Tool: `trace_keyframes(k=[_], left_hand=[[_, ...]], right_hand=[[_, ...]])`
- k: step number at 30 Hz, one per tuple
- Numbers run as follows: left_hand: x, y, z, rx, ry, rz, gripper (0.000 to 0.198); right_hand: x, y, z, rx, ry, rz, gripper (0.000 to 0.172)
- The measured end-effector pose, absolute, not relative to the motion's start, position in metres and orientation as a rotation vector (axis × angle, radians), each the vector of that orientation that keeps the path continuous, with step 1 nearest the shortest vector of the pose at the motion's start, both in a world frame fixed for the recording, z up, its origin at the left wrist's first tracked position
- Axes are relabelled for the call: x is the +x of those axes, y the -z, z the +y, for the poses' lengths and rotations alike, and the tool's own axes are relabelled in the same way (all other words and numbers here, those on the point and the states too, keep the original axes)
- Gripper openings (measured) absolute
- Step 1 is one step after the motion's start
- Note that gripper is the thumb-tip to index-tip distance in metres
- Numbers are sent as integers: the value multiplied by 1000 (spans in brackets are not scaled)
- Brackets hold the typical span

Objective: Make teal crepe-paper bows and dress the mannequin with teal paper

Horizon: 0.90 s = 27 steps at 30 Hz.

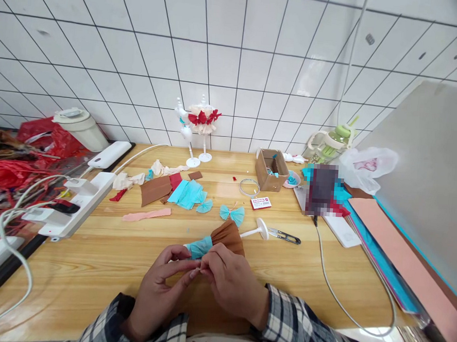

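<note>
A small dress-form doll stand lies on its side in front of me, with a blue crepe bodice [199, 247], a gathered brown skirt [224, 233] and a round white base [262, 229] pointing right. My left hand [163, 279] is just below the bodice, thumb and forefinger pinched. Opposite it, my right hand [233, 280] rests against the skirt's lower edge, its fingertips pinched and meeting the left ones. Whatever lies between the fingertips is too small to make out. Thread snips [286, 237] lie beside the base, and a blue pleated bow [232, 214] sits beyond the skirt.
Blue crepe pieces [188, 193], a brown sheet [155, 190] and a pink strip [147, 215] lie at left. Two dress forms [203, 125] stand by the wall. A cardboard box [271, 171], wire ring [250, 180] and small red-white box [261, 203] are right; a power strip [81, 203] is left.
</note>
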State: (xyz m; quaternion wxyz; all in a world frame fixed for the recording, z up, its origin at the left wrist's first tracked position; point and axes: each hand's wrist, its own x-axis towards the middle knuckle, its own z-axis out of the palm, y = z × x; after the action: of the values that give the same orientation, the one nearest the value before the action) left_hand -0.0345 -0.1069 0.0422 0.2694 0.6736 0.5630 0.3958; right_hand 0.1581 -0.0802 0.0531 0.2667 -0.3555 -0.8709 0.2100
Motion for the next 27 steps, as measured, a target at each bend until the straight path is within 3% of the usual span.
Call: trace_keyframes(k=[3, 13, 27], left_hand=[[-45, -36, -105, 1875, -1031, 1660, 46], [-48, -19, -96, 2542, -728, 1734, 12], [-49, -6, -97, 2419, -1011, 1530, 16]], right_hand=[[161, -55, -76, -983, -613, -2276, 15], [152, -41, -57, -1127, -509, -2280, 10], [138, -30, -61, -1266, -464, -2358, 10]])
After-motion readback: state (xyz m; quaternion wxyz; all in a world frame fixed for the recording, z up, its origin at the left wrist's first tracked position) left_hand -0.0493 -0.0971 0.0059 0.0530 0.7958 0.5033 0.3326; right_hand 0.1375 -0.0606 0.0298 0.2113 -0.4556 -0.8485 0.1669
